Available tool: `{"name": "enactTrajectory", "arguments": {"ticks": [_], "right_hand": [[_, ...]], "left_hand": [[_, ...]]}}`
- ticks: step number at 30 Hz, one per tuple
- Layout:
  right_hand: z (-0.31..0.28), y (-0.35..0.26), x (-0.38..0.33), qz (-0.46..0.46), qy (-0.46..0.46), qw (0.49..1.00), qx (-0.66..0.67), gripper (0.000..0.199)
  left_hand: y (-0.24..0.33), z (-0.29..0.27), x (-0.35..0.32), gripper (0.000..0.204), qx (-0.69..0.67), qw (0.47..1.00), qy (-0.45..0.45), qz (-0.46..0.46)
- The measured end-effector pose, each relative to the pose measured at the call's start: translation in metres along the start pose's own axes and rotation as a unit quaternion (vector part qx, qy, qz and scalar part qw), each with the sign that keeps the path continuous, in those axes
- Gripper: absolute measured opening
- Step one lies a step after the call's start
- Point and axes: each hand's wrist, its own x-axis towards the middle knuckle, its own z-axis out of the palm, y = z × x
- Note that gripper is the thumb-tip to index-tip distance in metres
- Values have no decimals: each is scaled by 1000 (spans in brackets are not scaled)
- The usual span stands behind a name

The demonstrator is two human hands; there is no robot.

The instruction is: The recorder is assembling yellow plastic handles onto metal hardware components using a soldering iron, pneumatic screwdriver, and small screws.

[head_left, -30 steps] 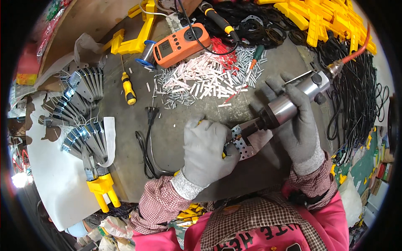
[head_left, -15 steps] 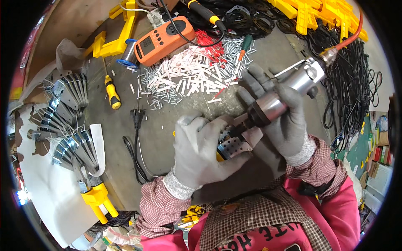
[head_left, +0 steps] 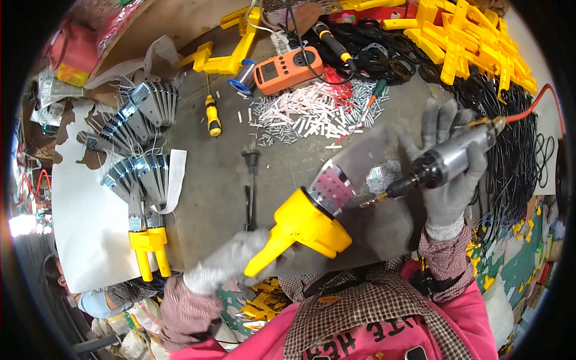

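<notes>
My left hand (head_left: 231, 255), grey-gloved and blurred, is at one prong of a yellow plastic handle (head_left: 309, 225) and appears to grip it; its fingers are partly hidden. From the handle's collar a perforated metal plate (head_left: 332, 187) sticks out, with a flat blade smeared by motion beyond it. In my right hand (head_left: 447, 201), also gloved, lies a silver air screwdriver (head_left: 459, 159), the thumb around its body and several fingers stretched up. Its bit points left, close beside the plate; whether they touch I cannot tell.
White sleeves (head_left: 306, 111) and loose screws (head_left: 282, 133) lie in a heap beyond my hands, near an orange meter (head_left: 288, 71). Yellow handles (head_left: 465, 48) and black cords (head_left: 504, 132) fill the right. Blades (head_left: 147, 174) lie left, by a finished-looking yellow handle piece (head_left: 148, 240). A red hose (head_left: 540, 96) trails from the screwdriver.
The view has shifted left. My left hand has moved from the metal plate down to the handle prong, and the handle now shows fully. The screwdriver has drawn back to the right.
</notes>
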Motion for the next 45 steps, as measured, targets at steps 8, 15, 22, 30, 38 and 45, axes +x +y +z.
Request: {"name": "enactTrajectory", "arguments": {"ticks": [8, 15, 22, 30, 38, 45], "right_hand": [[-42, 25, -22, 60, 188, 979, -54, 47], [-36, 30, -18, 69, 204, 973, -87, 50], [-34, 30, -17, 75, 196, 973, -92, 52], [-34, 31, -12, 109, 205, 971, -61, 36], [-29, 41, -15, 90, 178, 977, -78, 57], [-33, 17, -35, 57, 132, 985, -93, 55]], "left_hand": [[-20, 32, 40, 54, 384, 889, 250, 26], [-26, 31, 46, 50, 401, 875, 262, 63], [-31, 30, 47, 49, 397, 873, 271, 88], [-34, 30, 48, 48, 390, 874, 270, 102], [-29, 31, 50, 45, 413, 864, 269, 106], [-31, 36, 50, 45, 405, 864, 283, 96]]}}
